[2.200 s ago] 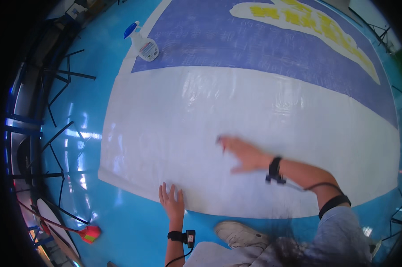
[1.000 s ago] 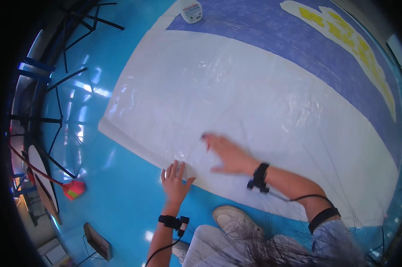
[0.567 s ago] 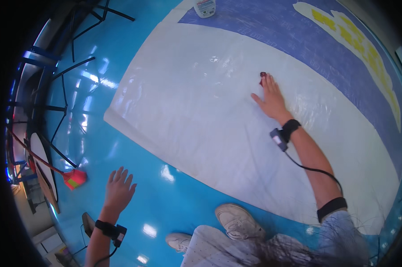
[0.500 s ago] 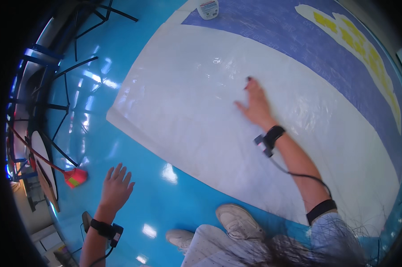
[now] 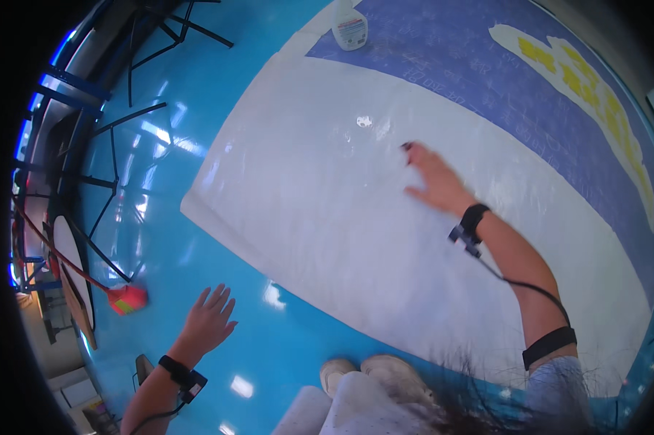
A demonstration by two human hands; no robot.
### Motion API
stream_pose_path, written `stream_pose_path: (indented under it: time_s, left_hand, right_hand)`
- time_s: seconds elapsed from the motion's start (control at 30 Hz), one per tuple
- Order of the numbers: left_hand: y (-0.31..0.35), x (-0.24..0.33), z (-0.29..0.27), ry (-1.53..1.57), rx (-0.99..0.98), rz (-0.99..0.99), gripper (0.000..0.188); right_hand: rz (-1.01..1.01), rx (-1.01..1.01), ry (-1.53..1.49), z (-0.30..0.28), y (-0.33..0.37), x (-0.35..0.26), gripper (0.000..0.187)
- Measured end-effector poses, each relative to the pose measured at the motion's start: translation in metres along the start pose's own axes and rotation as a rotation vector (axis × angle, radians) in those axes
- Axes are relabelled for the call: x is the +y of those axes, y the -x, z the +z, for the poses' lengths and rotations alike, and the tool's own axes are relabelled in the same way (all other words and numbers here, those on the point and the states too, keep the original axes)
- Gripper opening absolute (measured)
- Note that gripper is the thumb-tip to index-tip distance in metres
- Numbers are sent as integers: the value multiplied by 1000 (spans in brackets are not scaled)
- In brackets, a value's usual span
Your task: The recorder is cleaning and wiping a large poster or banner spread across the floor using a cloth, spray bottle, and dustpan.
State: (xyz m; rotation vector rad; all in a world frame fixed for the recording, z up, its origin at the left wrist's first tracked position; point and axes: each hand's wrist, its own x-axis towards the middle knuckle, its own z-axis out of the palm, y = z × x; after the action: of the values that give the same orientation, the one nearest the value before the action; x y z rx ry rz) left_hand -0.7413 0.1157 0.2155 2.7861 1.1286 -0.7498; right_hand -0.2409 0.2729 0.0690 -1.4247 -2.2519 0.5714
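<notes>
Over a large white sheet [image 5: 319, 174] on the floor, my right hand [image 5: 441, 183] reaches out with its fingers together and its thumb apart. A small dark-and-red thing [image 5: 408, 148] shows at its fingertips, too small and blurred to name. Whether the fingers touch the sheet I cannot tell. Wet-looking, shiny patches mark the sheet near that hand. My left hand [image 5: 207, 322] is held above the blue floor [image 5: 254, 319], fingers stretched out, holding nothing. At the sheet's far edge stands a white bottle [image 5: 351, 30] with a printed label.
A purple-blue band [image 5: 443, 69] with faint scribbles runs along the sheet's far side, with a yellow-and-white patch [image 5: 588, 80] on it. To the left are black metal legs [image 5: 113, 156], a red dustpan or broom head [image 5: 127, 299] and a white board. My shoes [image 5: 385, 370] are at the sheet's near edge.
My right hand has shifted right and nearer across the sheet. The left hand has moved slightly right and nearer. The whole view has shifted a little, and my shoes now appear closer together.
</notes>
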Motion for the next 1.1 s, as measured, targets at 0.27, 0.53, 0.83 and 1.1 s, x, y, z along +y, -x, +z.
stream_pose_path:
  time_s: [0.27,0.53,0.83,1.1]
  left_hand:
    - [-119,-79,61,199,131,-590,80]
    - [-169,-123,45,145,-148,-643,108]
    - [-177,-126,72,440,-19,-644,103]
    - [-158,-126,83,509,53,-648,102]
  right_hand:
    - [40,153,-7,35,-46,-32,72]
    - [-411,-402,-368,104,7,-139,84]
    - [323,280,488,-7,-120,82,59]
    - [-287,-325,-273,117,-60,-157,89]
